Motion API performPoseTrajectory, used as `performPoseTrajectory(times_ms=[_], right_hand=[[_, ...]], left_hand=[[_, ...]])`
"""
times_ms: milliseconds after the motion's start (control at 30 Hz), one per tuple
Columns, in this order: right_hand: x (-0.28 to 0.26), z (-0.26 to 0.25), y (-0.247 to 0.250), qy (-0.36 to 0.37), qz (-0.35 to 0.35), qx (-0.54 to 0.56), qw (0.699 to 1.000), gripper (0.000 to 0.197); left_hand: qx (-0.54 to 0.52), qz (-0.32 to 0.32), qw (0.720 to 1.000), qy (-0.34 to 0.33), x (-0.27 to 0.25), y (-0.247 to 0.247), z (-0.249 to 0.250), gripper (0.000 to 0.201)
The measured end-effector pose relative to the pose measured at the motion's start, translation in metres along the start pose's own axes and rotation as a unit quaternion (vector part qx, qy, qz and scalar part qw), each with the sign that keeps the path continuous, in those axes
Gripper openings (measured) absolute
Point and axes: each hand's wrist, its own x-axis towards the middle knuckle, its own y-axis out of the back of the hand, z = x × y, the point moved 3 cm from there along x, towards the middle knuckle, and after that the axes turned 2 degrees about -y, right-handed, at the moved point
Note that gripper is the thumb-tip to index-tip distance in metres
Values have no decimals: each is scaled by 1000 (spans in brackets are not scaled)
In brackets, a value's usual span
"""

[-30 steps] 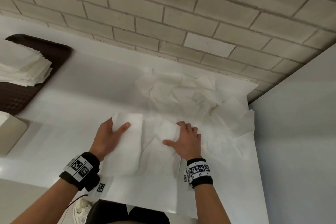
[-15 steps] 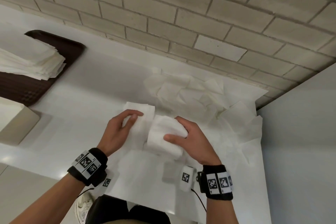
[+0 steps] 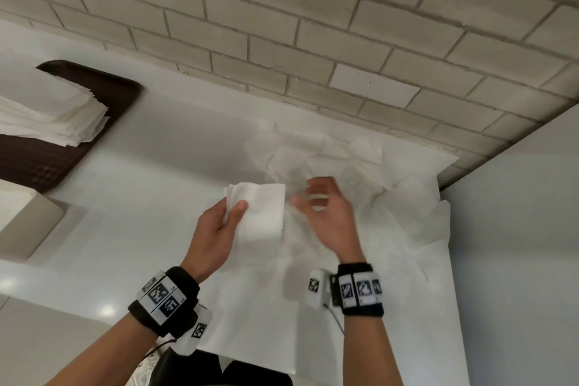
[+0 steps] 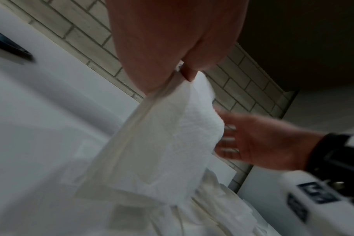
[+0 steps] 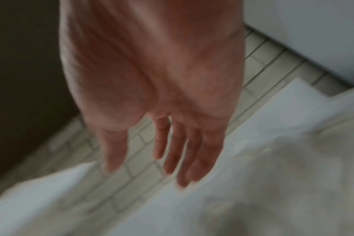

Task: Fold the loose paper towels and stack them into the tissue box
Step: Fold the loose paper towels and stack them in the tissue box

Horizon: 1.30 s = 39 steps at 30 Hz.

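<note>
Holding a folded paper towel (image 3: 258, 213) above the counter (image 3: 150, 185), your left hand (image 3: 213, 235) pinches it at its left edge, thumb on top and fingers underneath; in the left wrist view the towel (image 4: 168, 143) hangs down from that pinch in a thick, layered fold. Your right hand (image 3: 326, 213) is just beside the towel's right edge and has nothing in it: the right wrist view shows the fingers (image 5: 172, 151) straight and spread, though the picture is blurred. Whether those fingertips touch the towel you cannot tell. Behind and under both hands lies the heap of loose paper towels (image 3: 329, 160), crumpled and overlapping, spread on a large white sheet (image 3: 407, 276) that covers the right part of the counter up to the brick wall (image 3: 282, 25). Well apart, at the far left, a neat stack of folded towels (image 3: 53, 116) sits on a dark brown tray (image 3: 103, 88). Just in front of the tray, at the left edge of the head view, a pale box (image 3: 25, 229) stands on the counter. Both your wrists wear black bands with printed markers.
</note>
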Motion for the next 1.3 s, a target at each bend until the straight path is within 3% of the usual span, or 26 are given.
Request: performPoseTrajectory(times_ms=[67, 100, 167, 200, 300, 367, 400, 500, 600, 633, 733, 833, 967, 1100, 1233, 1300], right_hand=[[33, 42, 27, -86, 134, -109, 981, 52], [45, 64, 35, -151, 156, -143, 966, 63], [61, 100, 39, -237, 107, -165, 951, 78], [66, 109, 38, -243, 73, -168, 953, 74], [65, 104, 40, -172, 65, -138, 973, 36], [54, 84, 44, -99, 97, -72, 988, 25], [47, 72, 46, -67, 108, -39, 991, 24], [22, 30, 51, 10, 85, 39, 996, 26], [-5, -15, 54, 66, 20, 165, 984, 26], [-13, -26, 54, 79, 5, 200, 977, 27], [-37, -49, 50, 102, -6, 260, 960, 30], [-56, -51, 35, 98, -33, 297, 949, 26], [-75, -28, 10, 35, -60, 304, 950, 25], [-92, -6, -2, -17, -44, 238, 970, 21], [-101, 6, -12, -51, -52, 216, 974, 17], [-103, 7, -16, -56, -48, 199, 977, 17]], left_hand=[[-12, 2, 1000, -6, -1, 8, -1, 30], [-18, 1, 1000, -11, -3, 11, 0, 28], [-34, -3, 999, -17, -6, 16, 4, 26], [-42, -4, 999, -18, -6, 18, 5, 26], [-42, 11, 999, -29, -4, 23, 4, 25], [-26, 33, 998, -39, 0, 24, 0, 16], [-31, 44, 998, -39, 3, 25, -3, 12], [-36, 62, 996, -60, 8, 26, -7, 37], [22, 46, 994, -100, 12, 23, -9, 27], [56, 30, 992, -108, 12, 20, -9, 34], [38, -25, 998, -35, 11, 8, -5, 50], [-35, -100, 993, 57, 5, -6, 3, 46], [-222, -145, 945, 192, -5, -20, 4, 73], [-209, -92, 968, 107, 0, -18, 5, 37], [-222, -36, 969, 98, 7, -14, 10, 13], [-192, -21, 976, 96, 10, -12, 14, 18]])
